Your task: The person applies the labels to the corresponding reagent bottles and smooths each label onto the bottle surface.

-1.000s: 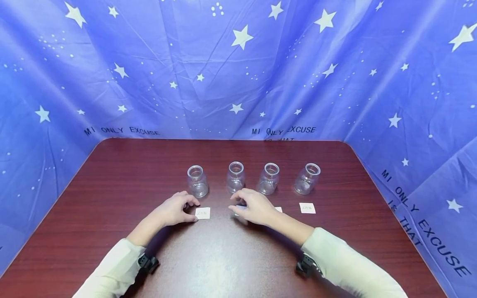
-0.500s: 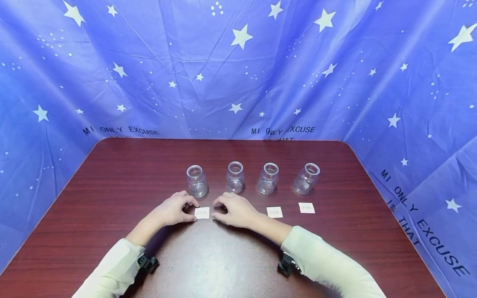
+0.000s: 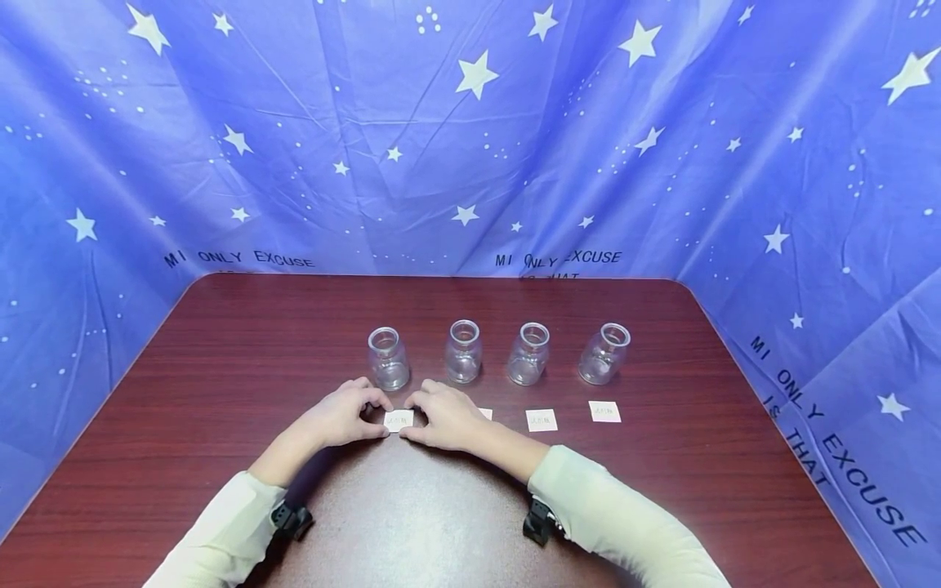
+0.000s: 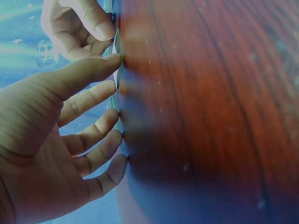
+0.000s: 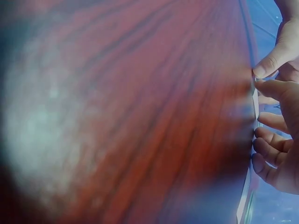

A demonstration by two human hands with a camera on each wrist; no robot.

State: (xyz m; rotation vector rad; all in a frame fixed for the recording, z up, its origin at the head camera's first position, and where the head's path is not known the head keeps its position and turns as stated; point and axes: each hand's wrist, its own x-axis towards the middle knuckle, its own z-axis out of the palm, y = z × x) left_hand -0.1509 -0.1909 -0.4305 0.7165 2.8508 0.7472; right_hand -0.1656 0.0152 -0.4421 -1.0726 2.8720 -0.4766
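A small white paper card (image 3: pixel 398 420) with handwriting lies on the dark red wooden table (image 3: pixel 243 351), in front of the leftmost glass jar (image 3: pixel 388 359). My left hand (image 3: pixel 344 415) holds it at the left corners, thumb at the near edge and index finger at the far edge. At the right corners my right hand (image 3: pixel 446 416) does likewise. In the left wrist view the card (image 4: pixel 118 74) looks slightly bowed, and the other fingertips of my left hand (image 4: pixel 60 130) rest at the tabletop. My right hand (image 5: pixel 282 130) has its fingertips at the table too.
More open, clear jars stand in a row to the right: one (image 3: pixel 464 353), another (image 3: pixel 528 356) and a last one (image 3: pixel 604 354). Before them lie similar cards, one (image 3: pixel 485 414) partly behind my right hand, others (image 3: pixel 541 420) farther right (image 3: pixel 605 411). A blue star-printed curtain (image 3: pixel 412 180) surrounds the table.
My right hand has moved left from the second card to the right corners of the leftmost card. The second card shows again beside it. My left hand has stayed in place.
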